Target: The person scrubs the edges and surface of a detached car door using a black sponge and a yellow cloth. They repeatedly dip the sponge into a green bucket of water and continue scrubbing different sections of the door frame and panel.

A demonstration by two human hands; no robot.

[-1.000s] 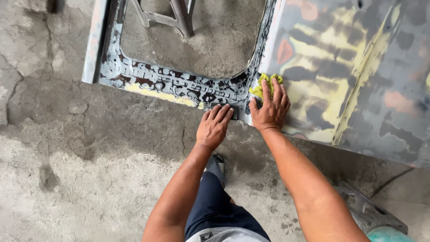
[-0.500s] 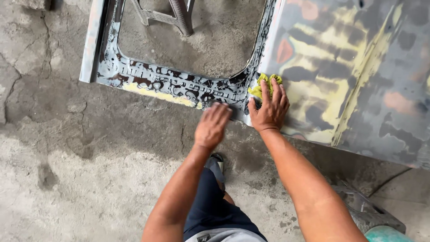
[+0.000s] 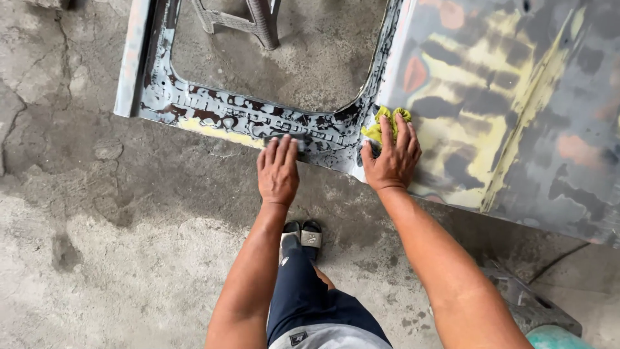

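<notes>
A sanded car door panel [image 3: 516,110], patched grey, yellow and orange, lies flat above the concrete floor. Its window frame [image 3: 213,113] is mottled black and silver. My left hand [image 3: 278,169] presses a dark sanding block [image 3: 284,138] flat against the lower edge of the window frame. My right hand [image 3: 391,155] rests on the panel's corner, fingers spread over a crumpled yellow cloth [image 3: 385,123].
A grey plastic stool's legs [image 3: 255,19] stand under the window opening. The cracked concrete floor [image 3: 97,245] spreads to the left. My sandalled foot [image 3: 302,234] is below the hands. A teal object [image 3: 555,337] and grey debris sit at the lower right.
My left hand has slid leftward along the window frame's lower edge. The right hand has stayed on the yellow cloth.
</notes>
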